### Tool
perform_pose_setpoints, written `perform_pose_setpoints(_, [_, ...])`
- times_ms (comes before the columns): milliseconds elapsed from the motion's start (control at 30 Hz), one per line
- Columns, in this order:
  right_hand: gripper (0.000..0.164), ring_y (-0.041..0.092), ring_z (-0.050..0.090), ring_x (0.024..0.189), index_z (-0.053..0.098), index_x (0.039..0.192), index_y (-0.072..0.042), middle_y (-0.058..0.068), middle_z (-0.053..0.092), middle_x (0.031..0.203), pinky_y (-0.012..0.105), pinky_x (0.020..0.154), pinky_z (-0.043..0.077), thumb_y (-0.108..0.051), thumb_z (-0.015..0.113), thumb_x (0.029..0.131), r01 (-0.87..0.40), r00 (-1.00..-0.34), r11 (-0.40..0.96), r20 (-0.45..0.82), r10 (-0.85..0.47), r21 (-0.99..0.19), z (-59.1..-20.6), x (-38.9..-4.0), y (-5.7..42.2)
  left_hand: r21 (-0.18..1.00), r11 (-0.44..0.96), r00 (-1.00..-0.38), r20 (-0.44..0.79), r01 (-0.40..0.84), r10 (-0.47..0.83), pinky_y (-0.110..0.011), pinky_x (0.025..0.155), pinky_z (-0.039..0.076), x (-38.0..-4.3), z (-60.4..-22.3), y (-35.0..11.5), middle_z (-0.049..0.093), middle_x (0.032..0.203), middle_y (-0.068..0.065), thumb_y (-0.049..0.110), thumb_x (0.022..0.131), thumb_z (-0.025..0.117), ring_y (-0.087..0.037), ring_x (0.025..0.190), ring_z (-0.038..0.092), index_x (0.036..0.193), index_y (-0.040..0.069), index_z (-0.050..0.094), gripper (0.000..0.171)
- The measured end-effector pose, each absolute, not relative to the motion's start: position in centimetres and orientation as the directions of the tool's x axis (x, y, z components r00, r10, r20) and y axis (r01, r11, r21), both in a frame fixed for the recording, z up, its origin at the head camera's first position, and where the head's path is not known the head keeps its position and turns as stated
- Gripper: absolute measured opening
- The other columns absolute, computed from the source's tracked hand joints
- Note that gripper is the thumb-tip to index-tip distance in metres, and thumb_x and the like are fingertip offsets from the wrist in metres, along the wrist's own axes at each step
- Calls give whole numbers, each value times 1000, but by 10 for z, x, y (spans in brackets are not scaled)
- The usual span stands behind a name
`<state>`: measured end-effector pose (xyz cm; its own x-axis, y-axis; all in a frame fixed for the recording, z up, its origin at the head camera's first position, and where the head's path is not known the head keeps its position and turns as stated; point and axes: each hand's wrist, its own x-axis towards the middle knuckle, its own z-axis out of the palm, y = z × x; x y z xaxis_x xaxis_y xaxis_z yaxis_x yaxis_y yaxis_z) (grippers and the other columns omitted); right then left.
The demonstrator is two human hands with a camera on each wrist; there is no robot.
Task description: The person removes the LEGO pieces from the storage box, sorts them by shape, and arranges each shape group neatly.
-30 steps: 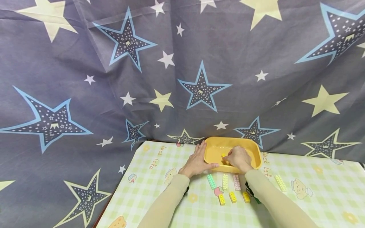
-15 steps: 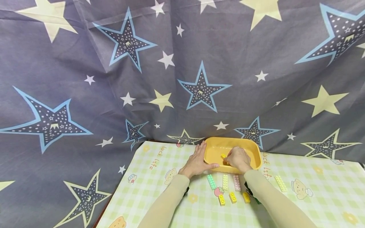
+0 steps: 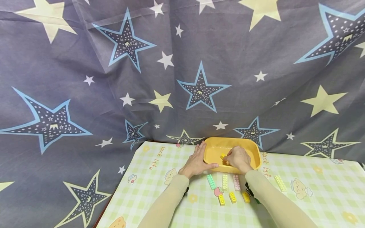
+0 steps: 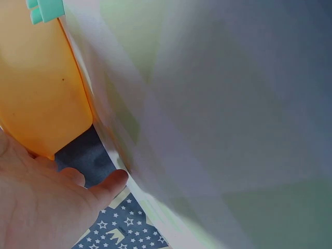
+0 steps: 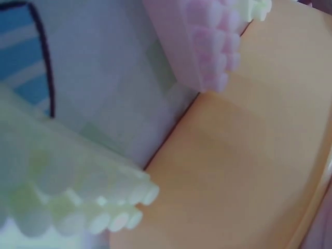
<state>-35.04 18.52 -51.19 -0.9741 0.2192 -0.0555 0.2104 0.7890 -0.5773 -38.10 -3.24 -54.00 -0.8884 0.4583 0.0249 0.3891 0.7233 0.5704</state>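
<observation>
A yellow-orange plastic basin [image 3: 211, 155] stands at the table's back edge, against the curtain. My left hand [image 3: 195, 161] rests along its left end, fingers straight, thumb over the front rim; in the left wrist view the same hand [image 4: 46, 197] touches the basin wall [image 4: 41, 88]. Inside the basin, my right hand [image 3: 239, 157] has curled fingers and pinches a small yellow toy brick [image 3: 222, 156] near the basin floor. The knuckles hide part of that grip. In the right wrist view the basin's outer wall [image 5: 249, 145] fills much of the frame.
Before the basin lie a mint brick [image 3: 211, 181], a pale yellow brick [image 3: 225, 182] and a pink brick [image 3: 237, 182]. Nearer are small yellow bricks [image 3: 221, 200], with a dark green one [image 3: 258, 201] partly under the right sleeve. Another pale yellow brick [image 3: 280, 183] lies right.
The small yellow brick in the basin has shifted and turned very slightly at my right fingertips. My left hand stays in place on the basin.
</observation>
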Motion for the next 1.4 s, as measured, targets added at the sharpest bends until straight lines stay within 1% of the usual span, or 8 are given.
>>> perform_pose_setpoints(233, [19, 22, 68, 80, 84, 93, -9, 6, 81, 90, 32, 65, 47, -28, 87, 91, 196, -975, 792, -32, 218, -578, -507, -348, 188, 571, 717, -884, 33, 400, 467, -69, 132, 32, -382, -540, -33, 5, 188, -2, 68, 92, 77, -35, 175, 8, 178, 16, 8, 122])
perform_pose_setpoints(367, [21, 23, 69, 82, 85, 97, -8, 9, 83, 94, 33, 67, 49, -28, 87, 91, 170, -979, 792, -7, 205, -586, -505, -345, 190, 570, 719, -884, 30, 399, 466, -69, 133, 31, -382, -540, -33, 5, 188, -2, 68, 92, 77, -35, 175, 8, 178, 15, 8, 122])
perform_pose_setpoints(500, [24, 23, 69, 81, 85, 100, -6, 10, 83, 95, 32, 68, 48, -29, 87, 91, 160, -980, 785, -1, 199, -598, -502, -342, 192, 575, 717, -886, 28, 394, 464, -69, 133, 30, -381, -540, -33, 4, 188, -2, 68, 92, 78, -35, 175, 7, 178, 15, 8, 123])
perform_pose_setpoints(700, [25, 23, 68, 82, 85, 99, -7, 10, 83, 98, 32, 69, 48, -30, 87, 90, 142, -981, 777, 16, 192, -613, -498, -334, 196, 575, 718, -885, 27, 394, 464, -69, 133, 31, -381, -540, -33, 4, 188, -2, 67, 91, 79, -34, 175, 7, 178, 14, 8, 125])
perform_pose_setpoints(900, [25, 22, 68, 81, 86, 102, -8, 14, 83, 104, 30, 64, 47, -29, 86, 91, 121, -982, 781, 41, 184, -612, -497, -328, 202, 578, 713, -883, 30, 397, 468, -69, 133, 31, -381, -540, -34, 4, 188, -3, 68, 91, 79, -36, 175, 7, 178, 13, 8, 125])
perform_pose_setpoints(1067, [25, 20, 64, 75, 85, 100, -3, 15, 83, 101, 28, 63, 45, -26, 87, 90, 107, -982, 756, 50, 182, -646, -492, -321, 208, 583, 709, -883, 30, 397, 469, -69, 134, 30, -381, -540, -34, 4, 188, -3, 68, 91, 79, -35, 175, 7, 178, 13, 8, 125])
perform_pose_setpoints(1200, [24, 20, 61, 73, 85, 97, -4, 14, 83, 98, 29, 61, 43, -27, 87, 90, 101, -979, 753, 68, 190, -650, -489, -314, 214, 587, 705, -881, 31, 398, 471, -69, 134, 28, -380, -539, -35, 4, 188, -3, 68, 91, 78, -35, 175, 6, 178, 14, 8, 123])
perform_pose_setpoints(1400, [25, 21, 62, 75, 86, 97, -5, 15, 83, 101, 29, 62, 44, -29, 88, 89, 119, -974, 759, 72, 213, -640, -486, -302, 225, 582, 702, -876, 40, 411, 480, -70, 133, 28, -380, -541, -35, 4, 188, -4, 67, 92, 78, -37, 174, 6, 178, 13, 8, 123])
